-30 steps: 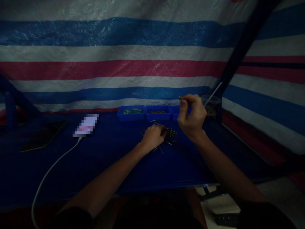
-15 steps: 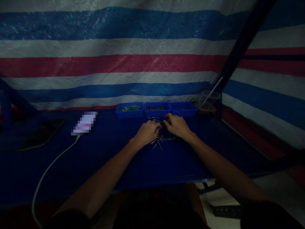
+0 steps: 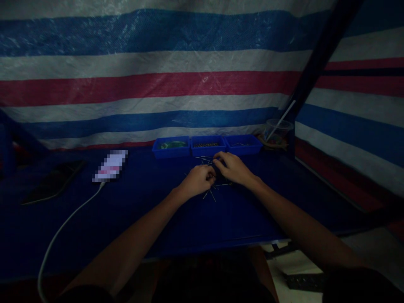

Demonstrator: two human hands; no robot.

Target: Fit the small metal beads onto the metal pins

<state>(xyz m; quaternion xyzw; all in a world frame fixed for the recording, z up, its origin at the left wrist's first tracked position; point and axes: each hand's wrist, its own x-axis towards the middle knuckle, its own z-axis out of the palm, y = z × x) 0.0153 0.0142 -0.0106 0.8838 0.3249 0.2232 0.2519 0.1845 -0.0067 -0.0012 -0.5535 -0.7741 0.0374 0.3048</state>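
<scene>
My left hand (image 3: 199, 179) is closed over a scatter of thin metal pins (image 3: 209, 195) on the dark blue table (image 3: 176, 223). Its fingertips are pinched, and whatever lies between them is too small and dark to name. Close on its right, my right hand (image 3: 232, 167) bends over the same spot, thumb and fingers curled toward the left hand's fingertips. What the right fingers hold, if anything, is hidden. More pins (image 3: 203, 158) stick out just beyond the hands.
Behind the hands stand three blue trays: one with a greenish bag (image 3: 173, 144), one with small brass-coloured pieces (image 3: 206, 144), one with a few thin pins (image 3: 241, 144). A plastic cup (image 3: 277, 126) sits right; a phone (image 3: 110, 165) with a white cable (image 3: 67, 219) and a dark tablet-like slab (image 3: 53, 181) lie left.
My right hand has shifted slightly left, and its fingertips are now nearer my left hand. Some pins beneath the hands lie differently. The view has tilted a little.
</scene>
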